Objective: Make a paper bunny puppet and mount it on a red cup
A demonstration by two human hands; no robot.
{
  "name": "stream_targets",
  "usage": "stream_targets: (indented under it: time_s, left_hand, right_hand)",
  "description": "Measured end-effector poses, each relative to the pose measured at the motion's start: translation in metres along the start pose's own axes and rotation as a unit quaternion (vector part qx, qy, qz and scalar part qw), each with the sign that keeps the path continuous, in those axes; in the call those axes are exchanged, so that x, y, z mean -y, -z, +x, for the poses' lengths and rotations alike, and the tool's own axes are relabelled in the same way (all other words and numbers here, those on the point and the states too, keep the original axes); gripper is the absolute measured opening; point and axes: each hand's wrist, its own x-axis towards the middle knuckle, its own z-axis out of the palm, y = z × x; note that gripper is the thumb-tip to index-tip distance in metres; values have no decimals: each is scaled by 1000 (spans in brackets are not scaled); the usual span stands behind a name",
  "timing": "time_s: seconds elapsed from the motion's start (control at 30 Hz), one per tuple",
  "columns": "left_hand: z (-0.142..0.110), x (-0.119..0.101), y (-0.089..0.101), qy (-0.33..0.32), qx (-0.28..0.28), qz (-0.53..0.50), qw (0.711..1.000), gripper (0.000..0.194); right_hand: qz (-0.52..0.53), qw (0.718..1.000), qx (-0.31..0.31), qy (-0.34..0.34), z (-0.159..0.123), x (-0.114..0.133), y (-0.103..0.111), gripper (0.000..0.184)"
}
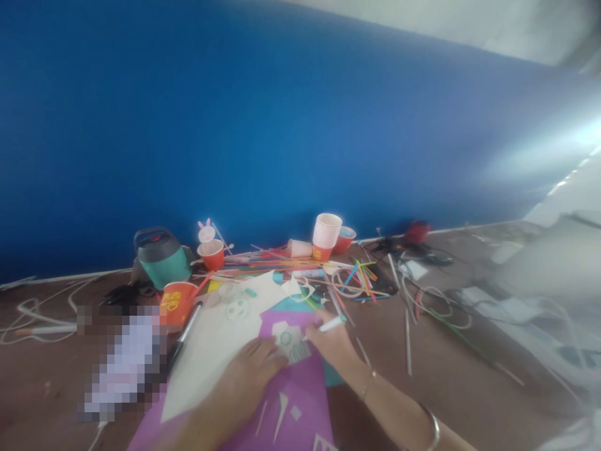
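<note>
My right hand [331, 341] is closed around a white marker pen [332, 324] with a green end, its tip close to a small white paper cutout [297, 347]. Green marks, including a ring, show on that cutout. My left hand [248, 369] lies flat, its fingertips at the cutout's left edge. Under the cutout is a purple sheet [300, 394], with a blue sheet [334, 374] partly beneath. A large white sheet [206, 351] bearing a green-drawn face extends left of my left hand. Thin paper scraps [280, 416] rest on the purple sheet.
Left stand a red paper cup [174, 303], a black marker [185, 335] and a green jug [164, 260]. Behind lie many coloured sticks [263, 266], near stacked cups [326, 232] and a cup with a bunny [211, 254]. Cables [436, 300] lie right. A blue wall [282, 125] rises behind.
</note>
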Motion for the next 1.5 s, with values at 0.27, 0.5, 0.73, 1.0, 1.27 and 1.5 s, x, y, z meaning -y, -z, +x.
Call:
stream_targets:
  time_s: [0.27,0.5,0.73,1.0,1.27,1.5]
  left_hand:
    - [0,1,-1,-3,-2,1,1000,40]
    - [1,1,-3,4,3,-8,1000,40]
    - [2,1,-4,1,2,-9,1000,39]
    - [2,0,-3,11,5,-43,999,37]
    - [1,0,-3,12,10,-36,999,39]
    - [2,0,-2,10,15,-36,999,39]
  right_hand:
    - [46,998,-33,0,5,0,1,17]
    - [160,987,17,2,2,10,9,29]
    - [111,989,87,38,-4,1,1,23]
    - [13,995,75,70,-3,-3,0,20]
    - [-30,994,68,85,-4,1,0,22]
    - [-45,993,76,80,-4,2,-1,21]
